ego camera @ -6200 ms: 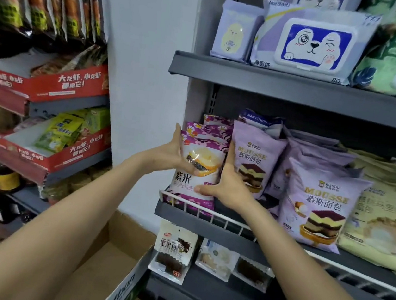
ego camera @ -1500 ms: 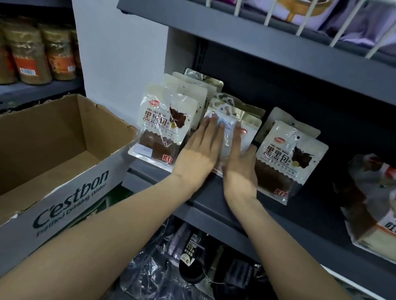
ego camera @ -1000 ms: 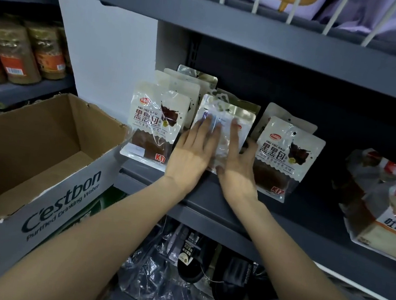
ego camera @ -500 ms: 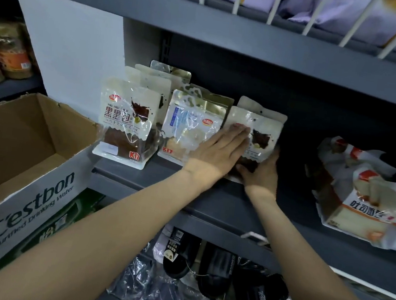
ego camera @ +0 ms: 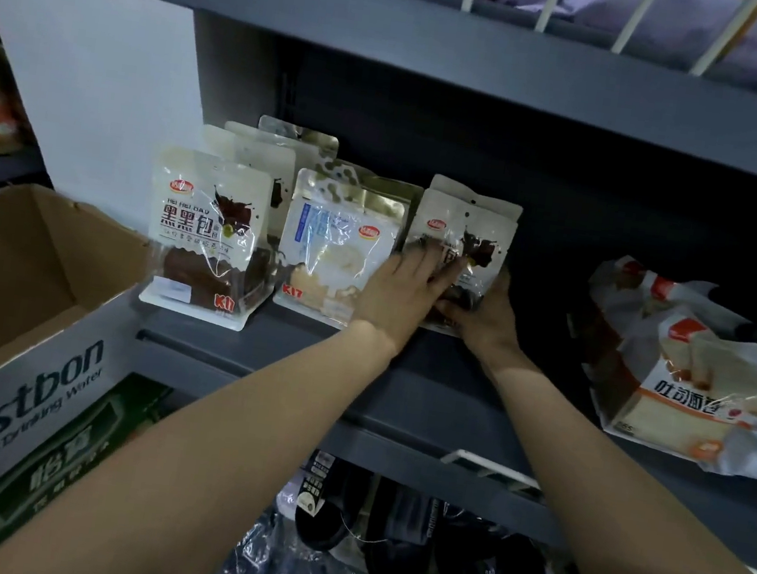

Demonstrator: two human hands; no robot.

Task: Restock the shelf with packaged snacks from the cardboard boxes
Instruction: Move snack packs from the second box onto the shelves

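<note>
While hands (ego camera: 443,295) meet — packet (ego camera: 463,235) upright.

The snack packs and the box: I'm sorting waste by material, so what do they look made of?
Snack packs: seemingly glossy clear plastic film with printed panels; glare streaks show, and dark cake shows through. The middle pack has a gold, foil-like top. Box: corrugated cardboard by its look, matte brown inside, white printed outside, with raw brown flap edges.
</note>
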